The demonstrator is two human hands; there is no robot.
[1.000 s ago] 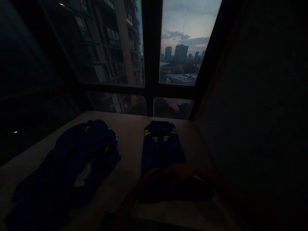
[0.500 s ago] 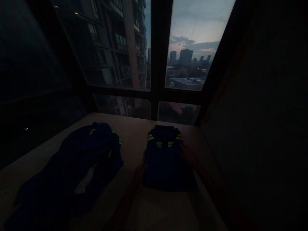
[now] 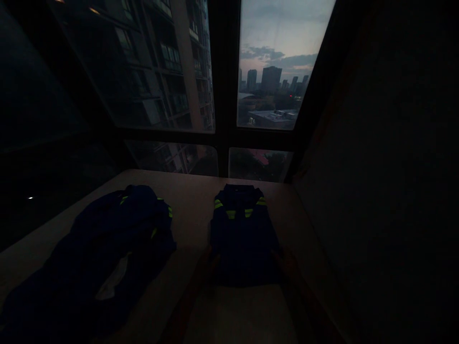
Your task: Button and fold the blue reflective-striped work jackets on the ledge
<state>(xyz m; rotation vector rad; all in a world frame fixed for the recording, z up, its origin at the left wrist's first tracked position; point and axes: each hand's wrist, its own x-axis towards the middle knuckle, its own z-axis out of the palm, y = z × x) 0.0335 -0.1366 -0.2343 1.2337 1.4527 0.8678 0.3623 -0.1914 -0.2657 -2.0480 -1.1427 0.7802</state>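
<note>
A folded dark blue shirt [image 3: 244, 239] lies flat with its collar toward the window and bright yellow-green stripes on shoulders and chest. My left hand [image 3: 207, 263] is at its lower left edge, a digit lapping over the cloth. At the lower right edge my right hand [image 3: 288, 263] holds the other side in the same way. Both hands look closed on the edges, though the dim light hides most fingers. To the left, a crumpled dark blue garment [image 3: 118, 229] with similar stripes lies in a heap, a white patch [image 3: 114, 279] showing within it.
Everything rests on a pale, flat surface [image 3: 193, 191] that meets dark-framed windows [image 3: 222, 138] at the back. A dark wall [image 3: 358, 191] rises close on the right. Outside are a tall building and a dusky skyline.
My right hand has slid down from the shirt's upper right side to its lower right edge. The shirt's lower right corner now sticks out less. The view has shifted slightly.
</note>
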